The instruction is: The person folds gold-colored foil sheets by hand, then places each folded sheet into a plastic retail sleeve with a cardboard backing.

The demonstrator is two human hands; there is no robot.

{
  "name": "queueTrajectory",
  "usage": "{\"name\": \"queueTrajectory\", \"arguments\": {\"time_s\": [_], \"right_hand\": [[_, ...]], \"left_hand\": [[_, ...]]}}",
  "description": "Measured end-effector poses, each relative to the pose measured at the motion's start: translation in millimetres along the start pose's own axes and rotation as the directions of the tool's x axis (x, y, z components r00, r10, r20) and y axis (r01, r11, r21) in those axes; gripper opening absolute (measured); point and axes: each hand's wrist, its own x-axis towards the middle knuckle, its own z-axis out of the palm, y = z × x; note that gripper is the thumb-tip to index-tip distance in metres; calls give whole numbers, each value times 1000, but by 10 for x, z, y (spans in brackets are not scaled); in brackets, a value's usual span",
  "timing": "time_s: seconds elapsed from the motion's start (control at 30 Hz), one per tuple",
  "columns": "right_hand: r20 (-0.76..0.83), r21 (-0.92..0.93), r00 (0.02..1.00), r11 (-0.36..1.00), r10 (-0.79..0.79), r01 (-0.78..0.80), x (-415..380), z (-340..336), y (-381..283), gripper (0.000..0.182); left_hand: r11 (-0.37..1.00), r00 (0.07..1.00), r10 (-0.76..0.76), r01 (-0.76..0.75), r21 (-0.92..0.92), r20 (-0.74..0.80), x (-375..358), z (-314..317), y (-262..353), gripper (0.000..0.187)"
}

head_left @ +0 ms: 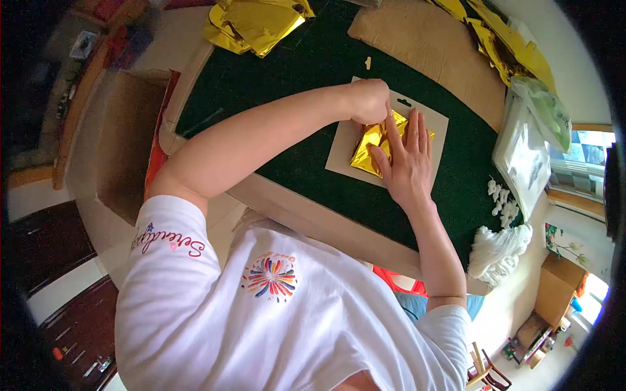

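A beige card (339,156) with a hang slot near its top edge lies on the dark green table cover. On it rests a folded piece of shiny gold foil (367,156), partly covered by my hands. My right hand (407,159) lies palm down on the foil, fingers stretched out and thumb apart. Curled closed, my left hand (368,102) is at the upper left part of the card, beside the foil. Whatever its fingers grip is hidden. Just beyond the card sits a small slot-shaped beige cutout (368,63).
Gold foil sheets (261,26) lie at the far left, with more foil (502,49) at the far right. Brown cardboard (430,55) covers the back of the table. Clear plastic bags (523,146) and white string (499,251) are along the right edge. An open carton (127,140) stands left.
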Motion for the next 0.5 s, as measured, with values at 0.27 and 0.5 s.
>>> {"name": "queueTrajectory", "arguments": {"time_s": [0.27, 0.5], "right_hand": [[-5, -29, 1000, 1000, -3, 3, -5, 10, 0, 59], [-7, -23, 1000, 1000, 7, -7, 3, 20, -4, 57]], "left_hand": [[979, 938, 206, -198, 56, -280, 146, 161, -327, 35], [988, 946, 137, -151, -25, -292, 97, 190, -335, 45]]}}
